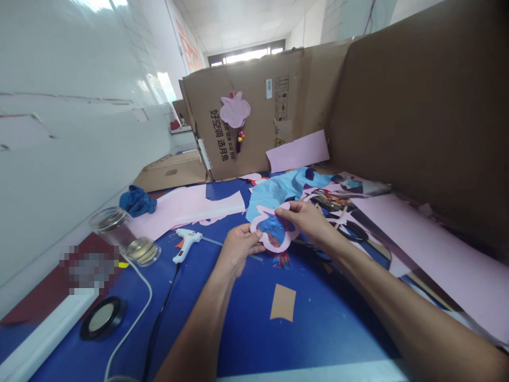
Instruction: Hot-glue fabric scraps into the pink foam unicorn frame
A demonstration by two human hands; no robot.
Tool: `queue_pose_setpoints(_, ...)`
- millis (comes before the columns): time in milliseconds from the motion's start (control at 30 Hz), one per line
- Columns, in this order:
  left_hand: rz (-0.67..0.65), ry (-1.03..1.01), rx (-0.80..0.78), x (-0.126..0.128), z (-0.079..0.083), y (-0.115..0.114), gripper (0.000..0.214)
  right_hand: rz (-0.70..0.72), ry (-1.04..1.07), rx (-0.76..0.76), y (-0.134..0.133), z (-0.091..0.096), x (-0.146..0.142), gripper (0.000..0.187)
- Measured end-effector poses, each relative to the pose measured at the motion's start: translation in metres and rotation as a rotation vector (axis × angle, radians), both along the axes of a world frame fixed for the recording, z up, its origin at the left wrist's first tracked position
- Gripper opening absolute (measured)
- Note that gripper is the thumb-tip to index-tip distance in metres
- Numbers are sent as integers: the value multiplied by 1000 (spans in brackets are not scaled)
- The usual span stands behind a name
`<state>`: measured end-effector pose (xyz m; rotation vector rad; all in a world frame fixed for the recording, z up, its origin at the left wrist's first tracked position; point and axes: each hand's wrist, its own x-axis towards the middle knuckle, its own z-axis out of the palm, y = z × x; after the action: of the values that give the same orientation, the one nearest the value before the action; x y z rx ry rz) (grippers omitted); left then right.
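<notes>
Between both hands is a pink flower-shaped cutout (275, 247) with blue and purple fabric showing in its middle. My left hand (240, 246) is closed on its left edge, the thumb on the front. At the upper right edge, my right hand (308, 216) pinches the same cutout between thumb and fingers. Light blue cloth (278, 187) lies just behind it. Below it on the blue table is a small multicoloured patch (282, 260), and nearer me a small tan card piece (283, 303). A white glue gun (186, 245) lies left of my left hand.
Behind stands a large cardboard box (254, 154) with a pink flower-shaped ornament (235, 110) on it. Pink sheets (178, 207) lie at left and right. A glass jar (137, 249), black tape roll (102, 318) and cables are on the left; scissors (353, 231) and scraps on the right.
</notes>
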<state>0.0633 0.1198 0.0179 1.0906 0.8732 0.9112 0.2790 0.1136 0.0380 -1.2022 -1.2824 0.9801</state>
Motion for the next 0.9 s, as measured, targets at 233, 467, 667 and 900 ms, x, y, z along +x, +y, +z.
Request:
queue_pose_setpoints(233,1,14,6,0,0,1,46,14,-2,2,0,-2,1,40)
queue_pose_setpoints(467,-15,24,13,-1,0,0,44,21,2,2,0,-1,1,41)
queue_pose_setpoints(667,-29,28,16,-1,-1,0,44,30,4,2,1,-2,1,42)
queue_pose_setpoints(900,-43,34,15,-1,1,-1,41,20,4,6,2,-3,2,41)
